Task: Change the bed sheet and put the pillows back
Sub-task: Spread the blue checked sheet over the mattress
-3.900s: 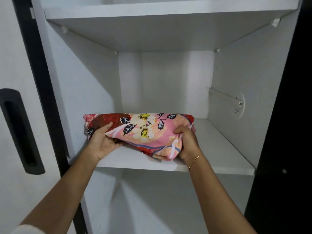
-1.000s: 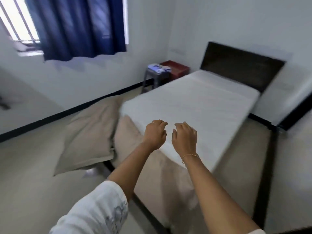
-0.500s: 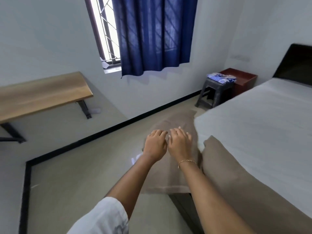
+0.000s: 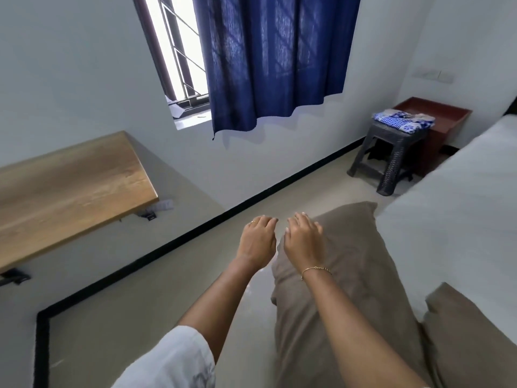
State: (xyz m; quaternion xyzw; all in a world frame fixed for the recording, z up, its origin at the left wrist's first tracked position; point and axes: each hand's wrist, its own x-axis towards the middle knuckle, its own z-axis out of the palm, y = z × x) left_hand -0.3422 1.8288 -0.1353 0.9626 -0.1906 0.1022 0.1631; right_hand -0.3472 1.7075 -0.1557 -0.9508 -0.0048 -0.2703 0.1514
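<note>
Both hands out front, side by side, palms down, holding nothing. Left hand (image 4: 257,240) has loosely curled fingers with a ring on one; right hand (image 4: 303,239) likewise relaxed, thin gold bracelet (image 4: 316,269) at the wrist. White sleeve (image 4: 173,359) on the left arm at bottom edge.

Task thing: brown pillow (image 4: 344,275) leaning on the floor (image 4: 140,317) against the side of the bed, under and beyond the right hand. Long axis runs from bottom of frame up toward the far wall, top corner pointing away toward the stool. Soft, matte, plump, with creases. Cannot tell whether the right hand touches it or hovers above. A second brown pillow (image 4: 470,340) sits at lower right, against the bed's end, only part in view.

Bed mattress (image 4: 453,214) at right, bare, white-grey, smooth fabric, flat top.

Dark woven-look plastic stool (image 4: 389,161) near the far wall carries a folded blue-and-white patterned cloth (image 4: 402,121); a red-brown box-like stand (image 4: 436,119) just behind it. Wooden wall-mounted surface (image 4: 70,186) at left, wood grain, rounded corner, black brackets. Dark blue curtain (image 4: 274,57) hangs over a barred window (image 4: 176,51). Floor is pale, glossy tile with a black skirting.

Versus half a second ago: view is nearly the same, hands slightly further apart and further along the pillow; a second ago the view faced the whole bed and headboard.
</note>
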